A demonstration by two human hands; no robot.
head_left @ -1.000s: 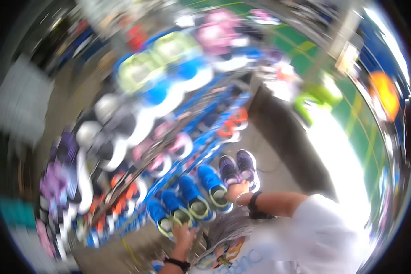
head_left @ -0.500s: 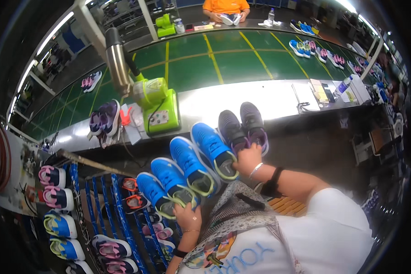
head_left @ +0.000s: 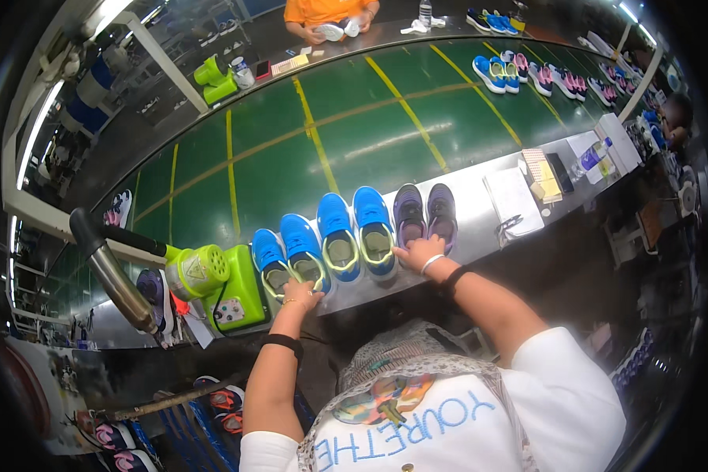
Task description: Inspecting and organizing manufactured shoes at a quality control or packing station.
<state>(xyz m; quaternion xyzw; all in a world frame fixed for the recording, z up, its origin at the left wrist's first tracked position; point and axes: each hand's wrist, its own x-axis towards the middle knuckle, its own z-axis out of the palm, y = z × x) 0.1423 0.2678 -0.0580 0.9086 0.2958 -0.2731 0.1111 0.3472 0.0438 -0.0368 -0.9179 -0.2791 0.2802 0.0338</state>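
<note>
Side by side in a row, several blue sneakers [head_left: 334, 214] with lime-edged collars and a pair of dark purple-black sneakers [head_left: 410, 206] are over the metal ledge, toes pointing away from me. My left hand [head_left: 301, 295] is closed on the heels of the leftmost blue sneakers. My right hand [head_left: 421, 253] is closed at the heels where the rightmost blue sneaker meets the dark pair. Its fingertips are partly hidden by the shoes. Whether every sole touches the ledge I cannot tell.
Left of the row stands a lime-green hot-air blower [head_left: 236, 287] with a metal nozzle [head_left: 118, 283]. Papers [head_left: 514, 203] and a bottle [head_left: 592, 156] lie to the right. Beyond runs a green conveyor belt [head_left: 275, 149] carrying more shoes. A person in orange [head_left: 330, 11] handles shoes across it.
Both hands have carried the row of sneakers forward from above the rack and floor to the metal ledge, right of the blower. My view has shifted too.
</note>
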